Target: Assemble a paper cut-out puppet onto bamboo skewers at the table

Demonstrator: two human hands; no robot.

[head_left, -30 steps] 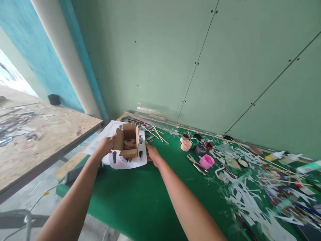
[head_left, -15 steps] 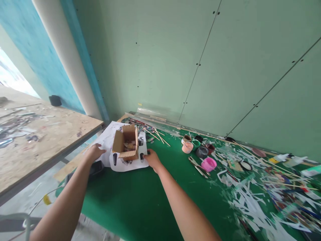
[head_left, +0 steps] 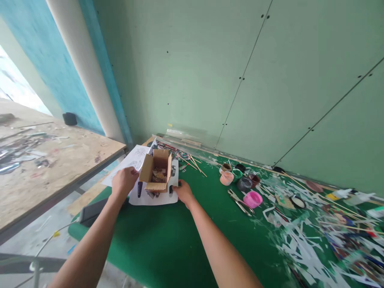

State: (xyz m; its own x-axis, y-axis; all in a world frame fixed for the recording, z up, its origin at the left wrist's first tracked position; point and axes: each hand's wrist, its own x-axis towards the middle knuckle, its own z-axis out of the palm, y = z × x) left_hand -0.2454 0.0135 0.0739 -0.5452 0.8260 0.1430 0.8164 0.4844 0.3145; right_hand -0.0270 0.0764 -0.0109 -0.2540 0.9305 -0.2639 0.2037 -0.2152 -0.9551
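Note:
An open cardboard box (head_left: 156,187) with small, unclear contents stands on a white printed sheet (head_left: 156,201) showing dark pictures. My left hand (head_left: 123,183) is closed, thumb and fingers pinching the sheet's left edge, which bends upward beside the box. At the sheet's right edge, my right hand (head_left: 183,192) grips the paper between thumb and fingers. Under and behind my left hand lies another white paper with line drawings (head_left: 135,158). A dark grey device (head_left: 91,212) sits below my left wrist, partly covered by the forearm.
The green table (head_left: 168,244) also bears thin wooden sticks (head_left: 195,163), pliers (head_left: 240,203), a pink jar (head_left: 253,199) and several other paint jars (head_left: 227,178). White paper scraps (head_left: 309,244) and glue bottles (head_left: 340,195) lie rightward. A wooden table (head_left: 87,156) stands left, across a gap.
My left hand has moved right from the loose papers and closed on the printed sheet's left edge, which now curls up. My right hand stays at the right edge.

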